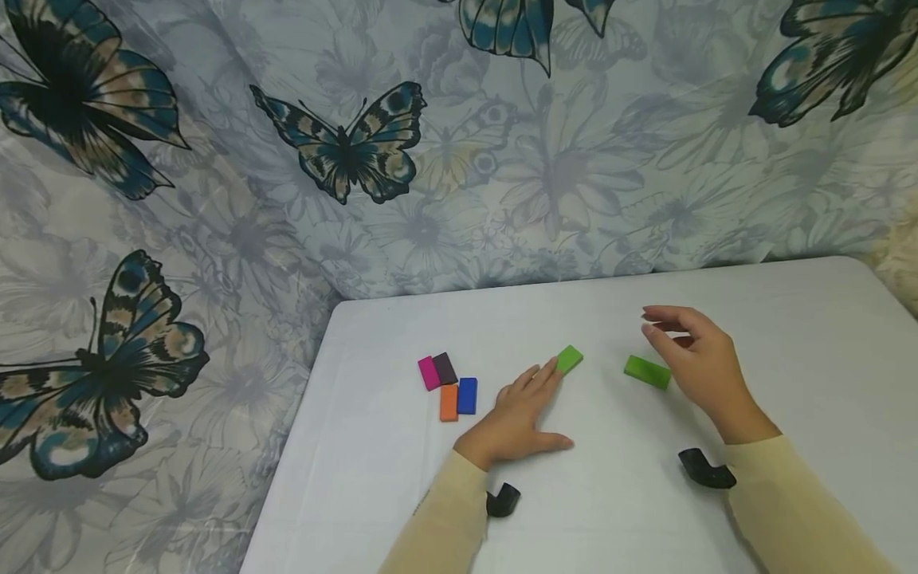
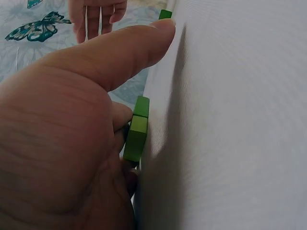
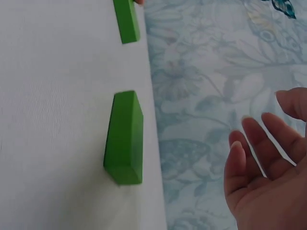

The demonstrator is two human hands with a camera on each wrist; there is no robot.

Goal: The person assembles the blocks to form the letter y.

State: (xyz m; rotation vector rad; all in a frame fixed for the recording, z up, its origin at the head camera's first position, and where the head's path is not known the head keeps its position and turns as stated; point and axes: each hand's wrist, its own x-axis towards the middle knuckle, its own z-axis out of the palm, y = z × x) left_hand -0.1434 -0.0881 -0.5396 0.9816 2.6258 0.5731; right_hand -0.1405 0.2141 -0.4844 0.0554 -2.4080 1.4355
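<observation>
My left hand (image 1: 516,418) lies over the white table with its fingers straight and its thumb spread, the fingertips at a green block (image 1: 570,359). In the left wrist view, two green pieces (image 2: 136,138) stand end to end beside those fingers; the fingers hide part of them. My right hand (image 1: 699,367) is raised with loosely bent fingers and nothing between them. Just left of it, another green block (image 1: 647,372) lies on the table. The right wrist view shows this block (image 3: 124,139) apart from the right hand (image 3: 268,167).
Left of the left hand lie a pink block (image 1: 429,373), a dark block (image 1: 445,368), an orange block (image 1: 448,403) and a blue block (image 1: 468,396), grouped close together. Butterfly-patterned cloth (image 1: 574,199) hangs behind the white table (image 1: 602,510). Black wrist pieces (image 1: 706,470) show at both sleeves.
</observation>
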